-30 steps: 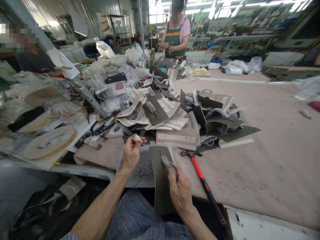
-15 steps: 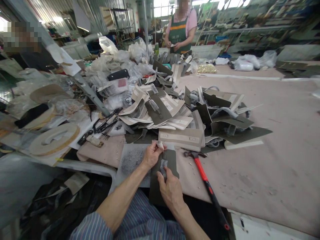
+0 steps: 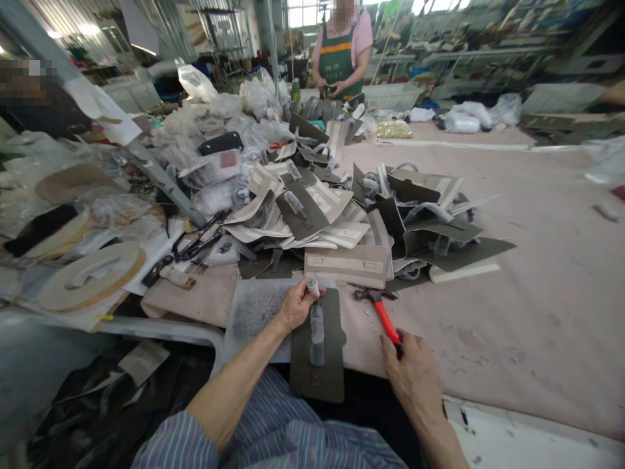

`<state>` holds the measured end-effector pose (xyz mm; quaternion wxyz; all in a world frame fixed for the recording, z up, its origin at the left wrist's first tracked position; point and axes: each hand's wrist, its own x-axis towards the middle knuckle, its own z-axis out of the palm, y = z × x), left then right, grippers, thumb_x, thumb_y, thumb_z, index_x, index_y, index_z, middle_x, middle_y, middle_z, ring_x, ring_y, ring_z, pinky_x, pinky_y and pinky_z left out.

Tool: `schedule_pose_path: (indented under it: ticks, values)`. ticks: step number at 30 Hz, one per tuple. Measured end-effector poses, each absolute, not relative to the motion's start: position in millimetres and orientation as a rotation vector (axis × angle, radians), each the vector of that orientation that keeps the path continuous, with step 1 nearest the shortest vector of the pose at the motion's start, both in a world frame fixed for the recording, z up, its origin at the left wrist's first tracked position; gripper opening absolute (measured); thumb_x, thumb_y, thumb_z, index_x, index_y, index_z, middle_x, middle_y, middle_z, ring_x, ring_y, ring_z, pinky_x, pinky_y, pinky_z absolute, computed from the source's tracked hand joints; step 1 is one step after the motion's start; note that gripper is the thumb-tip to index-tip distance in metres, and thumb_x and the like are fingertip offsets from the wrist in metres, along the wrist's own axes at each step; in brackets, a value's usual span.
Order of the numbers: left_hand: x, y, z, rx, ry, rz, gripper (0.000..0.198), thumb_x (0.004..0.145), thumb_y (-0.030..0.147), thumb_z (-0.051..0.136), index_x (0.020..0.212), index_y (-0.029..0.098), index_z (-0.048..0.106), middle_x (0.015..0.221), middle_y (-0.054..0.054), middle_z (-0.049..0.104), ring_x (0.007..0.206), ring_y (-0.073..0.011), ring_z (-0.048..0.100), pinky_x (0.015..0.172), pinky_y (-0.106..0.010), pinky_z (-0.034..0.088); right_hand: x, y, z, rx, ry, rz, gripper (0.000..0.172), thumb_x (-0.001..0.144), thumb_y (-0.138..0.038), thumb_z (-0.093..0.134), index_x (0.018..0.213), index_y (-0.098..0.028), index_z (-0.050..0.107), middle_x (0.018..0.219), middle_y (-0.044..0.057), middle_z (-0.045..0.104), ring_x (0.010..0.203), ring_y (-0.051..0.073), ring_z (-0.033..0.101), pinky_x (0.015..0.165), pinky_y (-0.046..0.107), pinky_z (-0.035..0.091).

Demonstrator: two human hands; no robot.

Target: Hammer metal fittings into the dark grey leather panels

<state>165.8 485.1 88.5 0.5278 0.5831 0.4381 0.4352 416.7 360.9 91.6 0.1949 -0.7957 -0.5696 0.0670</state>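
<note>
A dark olive-green flat panel (image 3: 332, 345) lies over the table's front edge, its lower part sticking out above my lap. Along its middle runs a strap wrapped in clear plastic (image 3: 317, 335). My left hand (image 3: 297, 306) is closed at the panel's top edge, a white wrapping showing at a fingertip. Under the panel's upper left is a pale, pitted board (image 3: 258, 319). To the right, my right hand (image 3: 415, 368) has its fingers around the handle of a claw hammer (image 3: 385, 319) with a red neck. The hammer's head rests on the table; the handle's lower end is hidden.
Beyond the board rises a heap of olive and beige panels (image 3: 346, 257). Tape rolls (image 3: 92, 277), hand tools (image 3: 200, 244) and plastic bags lie left, near a slanting metal post (image 3: 166, 185). A person in a green apron (image 3: 336, 62) stands across the table (image 3: 527, 293).
My right hand has left the plastic-wrapped strap and moved right onto the hammer's handle. My left hand stays at the panel's top. The view has shifted slightly.
</note>
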Motion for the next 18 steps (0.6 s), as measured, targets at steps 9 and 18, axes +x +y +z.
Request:
schedule_pose_path:
  ticks: [9, 18]
  values:
    - [166, 485, 90, 1.467, 1.062, 1.025, 0.023, 0.09, 0.04, 0.061, 0.098, 0.019, 0.066, 0.1, -0.007, 0.075, 0.097, -0.0226, 0.07, 0.089, -0.034, 0.053, 437, 351, 70, -2.477, -1.886, 0.07, 0.032, 0.094, -0.04, 0.051, 0.109, -0.014, 0.063, 0.093, 0.012, 0.061, 0.084, 0.027, 0.06, 0.071, 0.034, 0.043]
    - [166, 484, 90, 1.607, 1.094, 0.986, 0.017, 0.088, 0.027, 0.058, 0.099, 0.019, 0.069, 0.098, -0.006, 0.075, 0.092, -0.0215, 0.068, 0.082, -0.032, 0.052, 439, 367, 89, -2.421, -1.611, 0.719, 0.018, 0.089, -0.032, 0.053, 0.096, -0.017, 0.059, 0.08, 0.008, 0.063, 0.076, 0.025, 0.063, 0.067, 0.034, 0.043]
